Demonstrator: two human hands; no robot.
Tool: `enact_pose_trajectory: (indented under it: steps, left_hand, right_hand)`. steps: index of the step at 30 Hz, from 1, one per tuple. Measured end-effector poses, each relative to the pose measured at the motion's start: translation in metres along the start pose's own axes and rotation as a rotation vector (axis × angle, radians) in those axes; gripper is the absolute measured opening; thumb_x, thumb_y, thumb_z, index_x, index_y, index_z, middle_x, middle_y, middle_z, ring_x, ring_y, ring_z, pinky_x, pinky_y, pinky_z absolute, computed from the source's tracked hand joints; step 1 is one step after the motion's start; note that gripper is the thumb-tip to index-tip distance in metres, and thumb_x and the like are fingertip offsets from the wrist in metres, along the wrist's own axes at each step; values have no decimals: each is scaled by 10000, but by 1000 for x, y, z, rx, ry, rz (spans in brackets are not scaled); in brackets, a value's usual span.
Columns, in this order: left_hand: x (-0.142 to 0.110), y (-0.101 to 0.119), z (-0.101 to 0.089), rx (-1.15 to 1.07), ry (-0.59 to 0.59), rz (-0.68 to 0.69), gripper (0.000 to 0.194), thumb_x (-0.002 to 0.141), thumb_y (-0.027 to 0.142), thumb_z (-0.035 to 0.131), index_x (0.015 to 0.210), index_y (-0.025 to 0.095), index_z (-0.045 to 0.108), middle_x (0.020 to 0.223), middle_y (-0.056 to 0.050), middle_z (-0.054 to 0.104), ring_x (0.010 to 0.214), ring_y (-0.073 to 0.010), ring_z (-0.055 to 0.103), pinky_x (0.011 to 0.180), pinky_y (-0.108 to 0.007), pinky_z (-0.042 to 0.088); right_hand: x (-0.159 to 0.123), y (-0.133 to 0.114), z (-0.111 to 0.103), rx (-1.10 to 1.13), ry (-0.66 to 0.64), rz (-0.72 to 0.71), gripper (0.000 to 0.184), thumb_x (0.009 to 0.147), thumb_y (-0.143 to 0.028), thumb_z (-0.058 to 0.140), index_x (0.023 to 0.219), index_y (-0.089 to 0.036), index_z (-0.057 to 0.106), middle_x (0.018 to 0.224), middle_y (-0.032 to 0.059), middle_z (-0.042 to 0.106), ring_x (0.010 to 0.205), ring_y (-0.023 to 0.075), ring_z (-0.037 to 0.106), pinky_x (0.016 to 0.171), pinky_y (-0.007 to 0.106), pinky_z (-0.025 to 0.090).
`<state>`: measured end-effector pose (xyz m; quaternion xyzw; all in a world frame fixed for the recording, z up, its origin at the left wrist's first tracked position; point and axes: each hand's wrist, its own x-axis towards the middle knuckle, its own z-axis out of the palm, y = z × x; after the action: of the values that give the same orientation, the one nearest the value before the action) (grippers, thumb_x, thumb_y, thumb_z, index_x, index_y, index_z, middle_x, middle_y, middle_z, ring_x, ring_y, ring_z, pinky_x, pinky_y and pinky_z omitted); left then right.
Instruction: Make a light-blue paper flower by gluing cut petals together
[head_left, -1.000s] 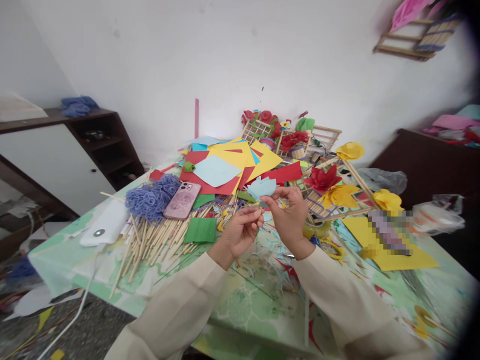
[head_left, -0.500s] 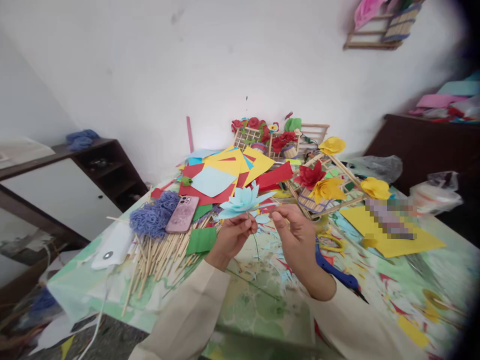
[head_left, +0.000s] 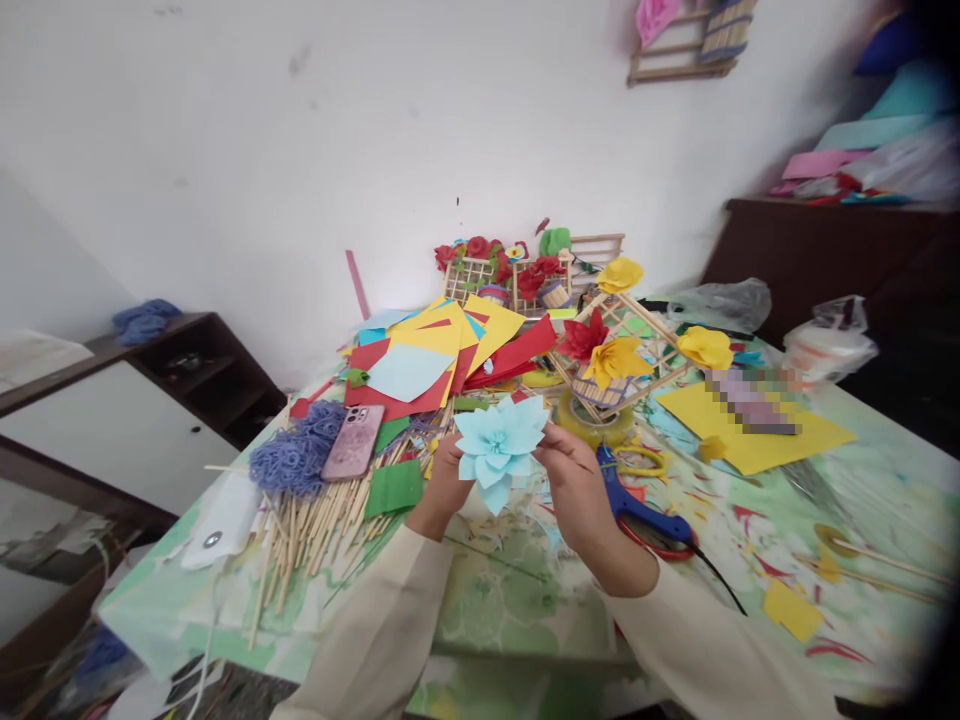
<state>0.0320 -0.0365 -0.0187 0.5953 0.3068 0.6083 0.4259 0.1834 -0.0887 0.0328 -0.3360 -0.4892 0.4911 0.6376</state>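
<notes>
Light-blue paper flower [head_left: 499, 450] is being held up between the two bare hands of the person, above the table [head_left: 525, 610], and its open face is pointing to the viewer. The left grip [head_left: 448, 485] is supporting it from the left side; its fingertips are hiding behind the petals, so I cannot tell how far it is closing. The right grip [head_left: 574, 485] is pinching the right edge of the petals, with thumb and finger almost together. Just to the right of the right grip, a blue tool [head_left: 649, 512] with a black cord is lying, and yellow-handled scissors [head_left: 641, 465] are resting near it. Beyond the same grip, a roll of tape [head_left: 596, 422] is lying in front of a wooden frame [head_left: 604, 390], which is carrying red and yellow paper flowers. Just to the left of the left grip, a green paper piece [head_left: 394, 488] is lying on thin wooden sticks [head_left: 311, 540]. Farther left, a pink phone [head_left: 354, 442] is resting beside purple-blue yarn [head_left: 295, 450]. Beyond both grips, a pale blue sheet [head_left: 411, 372] is lying over red and yellow sheets.
</notes>
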Motion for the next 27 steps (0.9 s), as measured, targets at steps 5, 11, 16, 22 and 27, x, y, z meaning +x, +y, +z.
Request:
enact_pose_trajectory:
  steps: [5, 11, 16, 22, 27]
  left_hand:
    - [-2, 1, -4, 37, -61, 99, 280, 543, 222, 800, 807, 232, 710, 779, -13, 680, 700, -176, 582, 688, -310, 484]
    - [-3, 2, -2, 20, -100, 56, 156, 570, 275, 787, 682, 203, 706, 684, -23, 665, 671, -180, 587, 651, -313, 496]
    - [0, 8, 2, 116, -12, 8, 156, 647, 330, 723, 692, 184, 694, 668, -46, 664, 730, -214, 611, 670, -342, 512]
    - [4, 23, 13, 250, 84, 43, 154, 635, 306, 732, 643, 163, 675, 711, -69, 679, 746, -210, 605, 707, -328, 497]
    - [2, 15, 12, 314, 116, 74, 143, 671, 285, 708, 697, 148, 677, 675, -19, 657, 646, -151, 555, 632, -274, 462]
  right_hand:
    - [6, -3, -4, 156, 135, -16, 240, 768, -358, 458, 682, -210, 626, 719, 34, 644, 714, 191, 563, 678, 325, 433]
    - [14, -5, -11, 35, 138, 55, 170, 742, -288, 595, 607, -186, 576, 607, -23, 531, 628, 125, 476, 644, 264, 367]
    - [12, -3, -15, -24, 164, 51, 183, 722, -265, 609, 568, -183, 553, 554, -40, 498, 589, 111, 439, 619, 256, 330]
    - [-1, -5, -13, -41, 131, 81, 175, 690, -270, 613, 552, -185, 547, 541, -38, 497, 573, 114, 433, 597, 262, 322]
    - [-7, -12, -7, -56, 90, 101, 158, 669, -271, 608, 553, -187, 542, 540, -37, 479, 564, 112, 407, 573, 259, 318]
